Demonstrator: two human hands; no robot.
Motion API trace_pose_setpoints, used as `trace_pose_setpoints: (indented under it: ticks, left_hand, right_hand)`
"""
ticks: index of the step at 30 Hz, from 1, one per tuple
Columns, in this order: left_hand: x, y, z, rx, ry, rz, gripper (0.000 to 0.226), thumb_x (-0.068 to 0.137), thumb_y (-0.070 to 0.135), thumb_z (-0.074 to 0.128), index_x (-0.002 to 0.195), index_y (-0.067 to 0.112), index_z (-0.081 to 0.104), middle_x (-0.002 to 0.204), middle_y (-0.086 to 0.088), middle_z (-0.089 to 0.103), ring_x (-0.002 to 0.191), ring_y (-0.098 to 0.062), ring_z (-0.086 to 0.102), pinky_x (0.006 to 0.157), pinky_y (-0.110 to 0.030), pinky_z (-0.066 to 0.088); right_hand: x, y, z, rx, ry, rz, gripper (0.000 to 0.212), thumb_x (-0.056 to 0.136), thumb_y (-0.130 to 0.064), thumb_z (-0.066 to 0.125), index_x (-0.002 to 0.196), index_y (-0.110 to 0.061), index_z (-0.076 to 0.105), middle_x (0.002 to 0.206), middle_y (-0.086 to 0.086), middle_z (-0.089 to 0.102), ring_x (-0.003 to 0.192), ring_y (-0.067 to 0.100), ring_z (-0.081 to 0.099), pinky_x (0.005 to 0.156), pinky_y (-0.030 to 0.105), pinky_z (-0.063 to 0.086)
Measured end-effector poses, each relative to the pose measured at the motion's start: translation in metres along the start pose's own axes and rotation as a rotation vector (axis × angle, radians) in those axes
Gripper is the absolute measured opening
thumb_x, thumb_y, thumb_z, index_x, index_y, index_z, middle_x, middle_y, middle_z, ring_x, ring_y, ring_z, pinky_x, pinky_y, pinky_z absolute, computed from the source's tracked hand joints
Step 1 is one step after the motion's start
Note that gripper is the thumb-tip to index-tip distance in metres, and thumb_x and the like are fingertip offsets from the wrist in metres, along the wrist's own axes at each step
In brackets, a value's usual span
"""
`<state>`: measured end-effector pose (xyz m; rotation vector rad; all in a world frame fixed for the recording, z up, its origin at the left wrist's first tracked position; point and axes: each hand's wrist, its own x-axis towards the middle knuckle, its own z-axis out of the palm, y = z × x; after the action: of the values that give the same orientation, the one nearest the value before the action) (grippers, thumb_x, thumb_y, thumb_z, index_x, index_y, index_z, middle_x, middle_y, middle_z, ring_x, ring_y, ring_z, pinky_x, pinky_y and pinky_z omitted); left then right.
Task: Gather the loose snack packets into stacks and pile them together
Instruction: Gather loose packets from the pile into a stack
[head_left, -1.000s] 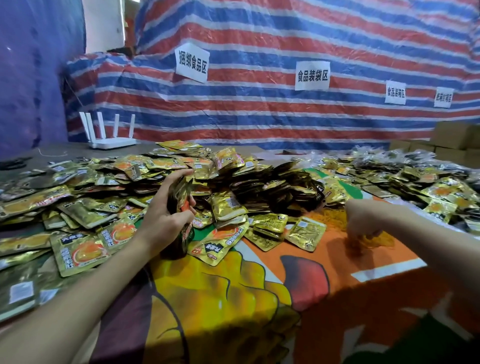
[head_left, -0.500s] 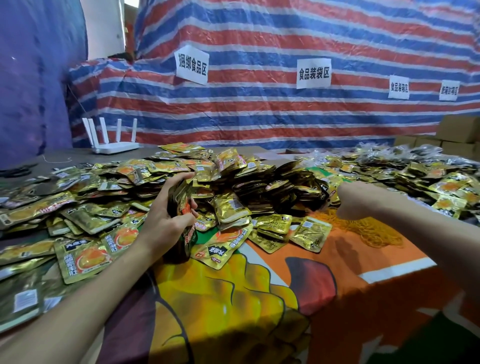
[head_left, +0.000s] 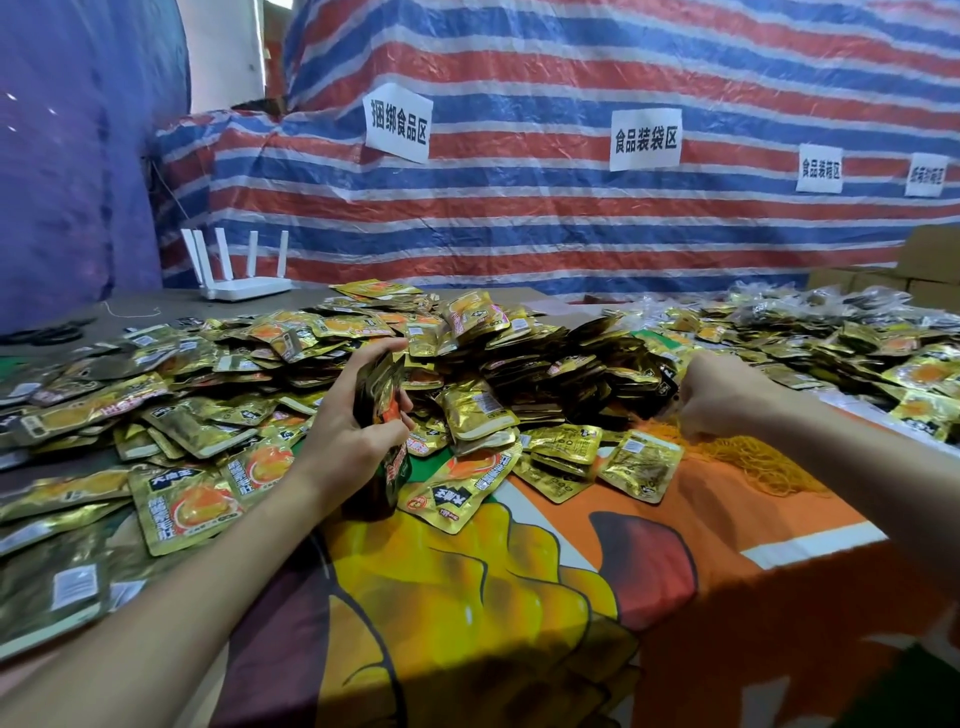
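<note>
Since half a second ago, the right hand (head_left: 719, 397) has moved from above the orange rubber bands toward the central heap and now pinches the corner of a dark foil packet (head_left: 665, 382) at the heap's right edge, fingers closed on it; the left hand (head_left: 353, 441) remains wrapped around an upright stack of gold-and-orange foil snack packets (head_left: 382, 415), thumb on the near face and fingers across the far face. Loose gold foil snack packets (head_left: 467, 374) cover the counter (head_left: 727, 597), which is draped with an orange and yellow printed cloth; more lie to the left (head_left: 182, 504) and far right (head_left: 883, 364). Handling, as judged: each packet is light, thin and flexible, with a slick metallised skin, so a stack tends to fan out or slide unless squeezed across its flat faces. Single packets are best taken by a sealed edge or corner, where the foil is flat and stiff; the stack is best gripped at mid-height across both faces. Orientation: the held stack stands on its bottom edge on the cloth, long axis near vertical and tilted slightly away, faces turned left and right. Loose packets lie flat or overlapping, pointing in no common direction. A tangle of thin orange rubber bands (head_left: 753, 462) lies just beside the right hand.
</note>
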<state>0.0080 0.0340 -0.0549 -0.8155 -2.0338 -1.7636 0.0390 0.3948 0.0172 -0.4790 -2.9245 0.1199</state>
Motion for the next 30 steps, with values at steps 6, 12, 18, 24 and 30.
trace_pose_setpoints:
  ticks: [6,12,18,24,30]
  left_hand:
    - [0.001,0.001,0.0,-0.004,-0.012,0.0,0.074,0.069,-0.002,0.06,0.132,0.037,0.054,0.089,-0.012,0.061,0.089,-0.043,0.06,0.081,-0.053,0.053]
    - [0.001,0.0,-0.001,-0.009,-0.011,0.004,0.074,0.069,-0.002,0.06,0.132,0.037,0.055,0.089,-0.012,0.061,0.087,-0.041,0.061,0.081,-0.051,0.055]
    - [0.001,-0.002,-0.001,-0.008,-0.016,-0.003,0.075,0.07,-0.002,0.061,0.134,0.036,0.054,0.09,-0.013,0.061,0.087,-0.041,0.062,0.08,-0.051,0.055]
    - [0.002,-0.002,-0.001,0.019,-0.016,0.013,0.077,0.068,0.0,0.062,0.134,0.037,0.054,0.088,-0.007,0.064,0.084,-0.032,0.065,0.083,-0.051,0.055]
    - [0.001,-0.002,-0.002,0.004,-0.022,0.03,0.076,0.068,0.001,0.063,0.134,0.038,0.054,0.088,-0.008,0.064,0.084,-0.03,0.066,0.082,-0.043,0.057]
  right_hand:
    - [0.003,0.014,0.008,-0.01,0.038,-0.005,0.004,0.082,0.0,0.071,0.078,0.0,0.072,0.068,0.011,0.073,0.059,0.021,0.072,0.057,0.037,0.062]
    - [0.007,0.023,0.015,-0.074,-0.007,0.0,0.011,0.081,-0.002,0.057,0.082,-0.005,0.067,0.074,0.009,0.064,0.064,0.025,0.06,0.049,0.027,0.043]
    - [0.009,0.028,0.03,-0.067,-0.086,-0.024,0.018,0.08,-0.01,0.067,0.095,-0.005,0.076,0.088,0.014,0.075,0.077,0.025,0.069,0.062,0.038,0.056]
    - [0.004,0.021,0.028,-0.079,-0.015,0.036,0.025,0.077,-0.015,0.068,0.064,-0.016,0.046,0.063,0.001,0.049,0.058,0.02,0.049,0.05,0.026,0.036]
    - [0.0,0.016,0.024,-0.078,-0.046,0.035,0.035,0.077,-0.018,0.074,0.066,-0.018,0.04,0.066,0.0,0.048,0.06,0.018,0.046,0.051,0.027,0.036]
